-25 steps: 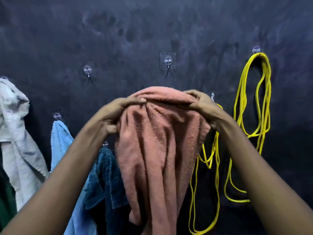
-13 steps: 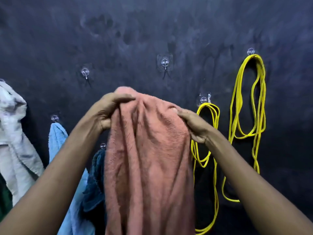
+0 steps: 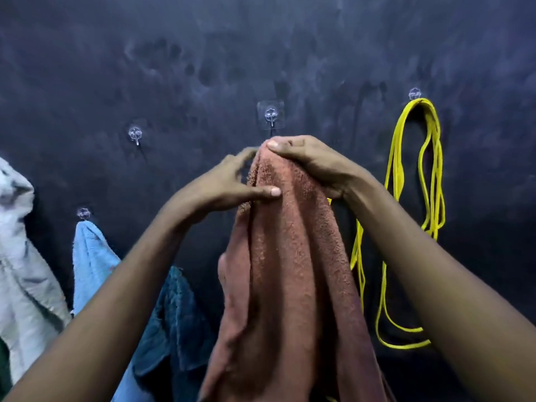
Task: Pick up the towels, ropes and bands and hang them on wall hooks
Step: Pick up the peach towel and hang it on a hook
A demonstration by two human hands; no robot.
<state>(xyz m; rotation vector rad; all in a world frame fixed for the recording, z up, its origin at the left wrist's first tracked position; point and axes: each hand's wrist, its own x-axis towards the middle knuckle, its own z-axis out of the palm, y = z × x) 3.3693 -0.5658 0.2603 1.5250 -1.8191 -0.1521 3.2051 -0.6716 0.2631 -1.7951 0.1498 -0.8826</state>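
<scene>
A salmon-pink towel (image 3: 290,271) hangs down from my two hands in front of a dark wall. My right hand (image 3: 313,163) pinches its bunched top just below a clear stick-on hook (image 3: 271,116). My left hand (image 3: 229,187) is on the towel's left side, thumb pressed against the cloth, fingers blurred. The towel's top is close under the hook and I cannot tell whether it touches it.
An empty clear hook (image 3: 135,134) is up left. A light blue towel (image 3: 92,256), a dark teal towel (image 3: 177,320) and a grey-white towel (image 3: 20,256) hang at left. A yellow rope (image 3: 417,181) hangs from a hook (image 3: 414,93) at right; another yellow rope (image 3: 358,256) shows behind my right arm.
Both hands have gathered the wide towel top into a narrow bunch and raised it toward the middle hook. My right hand moved up and left to the peak.
</scene>
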